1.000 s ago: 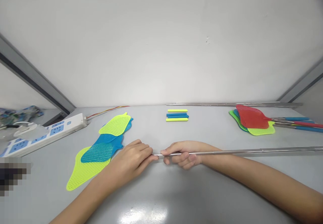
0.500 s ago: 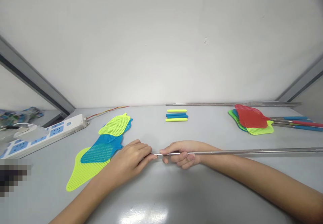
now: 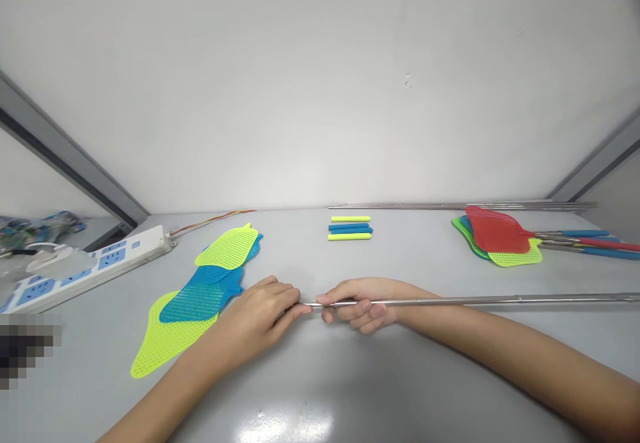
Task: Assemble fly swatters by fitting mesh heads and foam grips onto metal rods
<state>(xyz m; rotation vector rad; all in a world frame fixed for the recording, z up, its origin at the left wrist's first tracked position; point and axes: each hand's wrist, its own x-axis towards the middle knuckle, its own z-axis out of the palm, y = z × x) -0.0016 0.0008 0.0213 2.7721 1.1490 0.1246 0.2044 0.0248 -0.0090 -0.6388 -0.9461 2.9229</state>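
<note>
A long metal telescopic rod (image 3: 475, 301) lies level across both hands and runs out past the right edge of the view. My left hand (image 3: 273, 306) is closed on its thin left end, thumb and fingers pinching it, so the tip is hidden. Close beside it, my right hand (image 3: 363, 304) wraps its fingers around the rod from below, palm partly up. Just left of my left hand, a blue mesh fly swatter head (image 3: 193, 300) overlaps a large yellow-green swatter head (image 3: 155, 340). Another yellow-green swatter head (image 3: 227, 248) rests farther back, over more blue mesh.
Blue and yellow handle sleeves (image 3: 350, 236) lie at the back middle. Several swatters with a red head (image 3: 500, 230) on top are piled at right. Thin metal rods (image 3: 450, 206) line the wall. A white power strip (image 3: 145, 246) with plugs stands at left.
</note>
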